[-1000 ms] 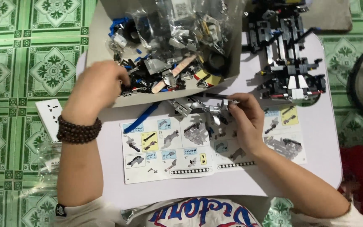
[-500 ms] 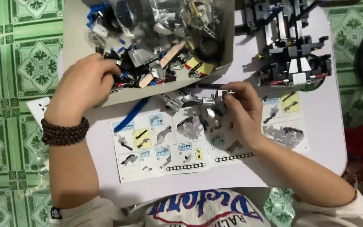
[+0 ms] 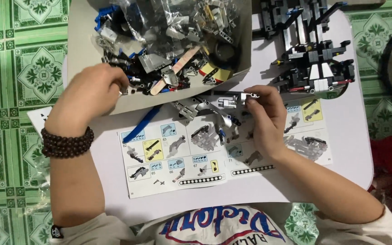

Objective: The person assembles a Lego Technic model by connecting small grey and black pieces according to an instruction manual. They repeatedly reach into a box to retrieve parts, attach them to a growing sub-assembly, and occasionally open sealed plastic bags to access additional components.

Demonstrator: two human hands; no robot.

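Left hand [image 3: 89, 93]: curled, fingertips dipped among the loose bricks in the cardboard box [image 3: 82, 54]; whether a brick is pinched cannot be told.
Right hand [image 3: 266, 118]: a small grey assembly [image 3: 237, 100] is pinched just below the box's lower right corner.
Instruction booklet [image 3: 178, 159]: laid open below the box, under the right hand.
Black model [image 3: 311, 59]: set right of the box.

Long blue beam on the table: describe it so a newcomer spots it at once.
Start at the open grey cardboard box of loose building pieces on the white table. Just below its front edge, a long blue plastic beam lies slanted onto the open instruction booklet. It is the only blue strip outside the box.
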